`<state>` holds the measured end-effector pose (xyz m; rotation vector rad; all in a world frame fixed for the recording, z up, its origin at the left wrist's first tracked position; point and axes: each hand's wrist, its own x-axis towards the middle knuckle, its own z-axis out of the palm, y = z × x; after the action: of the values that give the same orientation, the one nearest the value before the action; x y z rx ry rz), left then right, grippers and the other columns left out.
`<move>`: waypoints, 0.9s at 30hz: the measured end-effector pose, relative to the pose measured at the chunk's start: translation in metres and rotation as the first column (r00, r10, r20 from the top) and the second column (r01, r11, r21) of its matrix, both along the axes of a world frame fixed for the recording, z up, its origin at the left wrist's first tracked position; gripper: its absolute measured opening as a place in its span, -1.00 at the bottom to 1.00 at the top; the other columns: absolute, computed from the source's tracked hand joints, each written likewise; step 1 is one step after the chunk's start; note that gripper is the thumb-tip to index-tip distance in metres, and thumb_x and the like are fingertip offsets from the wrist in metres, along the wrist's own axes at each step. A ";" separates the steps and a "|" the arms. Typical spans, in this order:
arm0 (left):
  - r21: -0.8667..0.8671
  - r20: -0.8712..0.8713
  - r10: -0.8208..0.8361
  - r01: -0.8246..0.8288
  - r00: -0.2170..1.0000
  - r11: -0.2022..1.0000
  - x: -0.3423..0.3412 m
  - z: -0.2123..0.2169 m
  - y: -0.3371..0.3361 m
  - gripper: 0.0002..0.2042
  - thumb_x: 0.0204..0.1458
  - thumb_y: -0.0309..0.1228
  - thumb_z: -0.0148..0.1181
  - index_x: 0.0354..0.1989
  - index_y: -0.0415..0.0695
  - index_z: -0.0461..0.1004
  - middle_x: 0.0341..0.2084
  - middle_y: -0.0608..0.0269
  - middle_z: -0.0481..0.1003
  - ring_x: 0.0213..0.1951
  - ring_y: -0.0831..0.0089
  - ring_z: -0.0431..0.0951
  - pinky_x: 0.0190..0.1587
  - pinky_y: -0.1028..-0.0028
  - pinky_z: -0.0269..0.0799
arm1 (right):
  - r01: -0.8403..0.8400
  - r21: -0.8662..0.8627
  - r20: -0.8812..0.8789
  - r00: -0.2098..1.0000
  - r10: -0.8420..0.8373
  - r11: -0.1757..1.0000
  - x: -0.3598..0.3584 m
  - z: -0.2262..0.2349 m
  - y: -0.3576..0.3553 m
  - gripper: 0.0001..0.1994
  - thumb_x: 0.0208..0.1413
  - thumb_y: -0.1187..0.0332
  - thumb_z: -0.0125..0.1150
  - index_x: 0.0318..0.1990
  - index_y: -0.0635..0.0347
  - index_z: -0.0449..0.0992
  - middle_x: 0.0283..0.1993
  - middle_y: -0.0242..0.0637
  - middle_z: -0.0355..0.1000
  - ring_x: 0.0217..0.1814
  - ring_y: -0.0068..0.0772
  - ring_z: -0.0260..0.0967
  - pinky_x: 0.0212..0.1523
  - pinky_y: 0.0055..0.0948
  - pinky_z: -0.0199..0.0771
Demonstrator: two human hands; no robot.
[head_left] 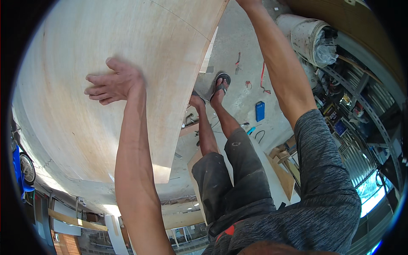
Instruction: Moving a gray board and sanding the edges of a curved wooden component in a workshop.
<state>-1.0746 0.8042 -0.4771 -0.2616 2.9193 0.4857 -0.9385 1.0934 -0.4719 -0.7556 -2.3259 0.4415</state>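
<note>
A large pale plywood sheet [161,55] fills the upper left, with a thin dark line drawn across its far part. Over its face, my left hand [115,80] is open with its fingers spread and thumb apart, flat against or just above the wood. Nothing is in it. My right arm reaches far up past the sheet's right edge. Only the wrist end of my right hand [249,2] shows at the top rim, near the sheet's far corner. Its fingers are out of the picture, so their grip is hidden.
On the concrete floor beside my sandalled feet lie a blue case [260,111], red strips [263,78] and a teal-handled tool [251,131]. A white bucket [302,36] holding clear plastic lies at upper right, near metal racks [357,95]. A blue motorbike [23,170] stands far left.
</note>
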 end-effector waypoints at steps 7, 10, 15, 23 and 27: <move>-0.046 -0.048 -0.038 0.036 0.998 0.998 -0.002 -0.015 -0.018 -0.19 0.19 0.08 -0.07 0.46 -0.22 -0.10 0.45 -0.43 -0.28 0.49 -0.27 -0.38 0.40 -0.17 -0.33 | -0.060 -0.042 0.008 0.998 0.061 0.997 0.041 -0.019 -0.038 -0.81 0.20 0.33 0.31 -0.11 0.19 0.66 -0.18 -0.03 0.49 0.04 0.02 0.33 0.05 -0.14 0.37; -0.021 0.003 -0.016 0.016 1.000 1.000 0.008 -0.010 -0.003 -0.18 0.20 0.11 -0.08 0.47 -0.22 -0.12 0.44 -0.44 -0.28 0.49 -0.29 -0.38 0.39 -0.19 -0.33 | 0.002 -0.048 -0.030 1.000 -0.004 0.999 0.013 -0.008 0.017 -0.81 0.15 0.36 0.36 -0.12 0.21 0.66 -0.13 0.00 0.48 0.04 0.04 0.31 0.10 -0.12 0.35; -0.053 0.039 -0.013 0.015 0.999 0.998 0.002 -0.001 -0.008 -0.15 0.20 0.13 -0.07 0.48 -0.22 -0.16 0.44 -0.45 -0.30 0.48 -0.30 -0.36 0.39 -0.19 -0.31 | -0.022 -0.093 0.015 1.000 0.024 0.995 0.058 -0.021 -0.072 -0.82 0.29 0.34 0.18 -0.07 0.17 0.63 -0.17 -0.08 0.49 0.04 -0.04 0.29 0.06 -0.16 0.34; 0.002 0.051 -0.017 0.017 0.999 1.000 0.011 -0.003 0.017 -0.17 0.21 0.09 -0.06 0.48 -0.22 -0.16 0.46 -0.43 -0.32 0.49 -0.28 -0.37 0.40 -0.18 -0.31 | -0.119 0.113 -0.293 0.945 0.148 0.986 0.058 -0.047 -0.029 -0.81 0.20 0.35 0.28 -0.09 0.19 0.65 -0.13 -0.10 0.51 0.06 0.06 0.32 0.03 -0.14 0.38; -0.100 0.017 -0.007 0.009 1.000 0.995 0.000 -0.006 -0.013 -0.20 0.21 0.05 -0.07 0.47 -0.23 -0.14 0.46 -0.41 -0.32 0.49 -0.26 -0.36 0.40 -0.15 -0.30 | -0.021 -0.073 0.036 0.999 0.023 0.997 0.045 -0.021 -0.067 -0.79 0.17 0.33 0.32 -0.08 0.16 0.67 -0.13 -0.05 0.49 0.00 0.10 0.36 0.02 -0.12 0.40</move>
<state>-1.0747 0.7910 -0.4832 -0.2658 2.9316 0.3342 -0.8931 1.0264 -0.4930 -0.7791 -2.3649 0.5281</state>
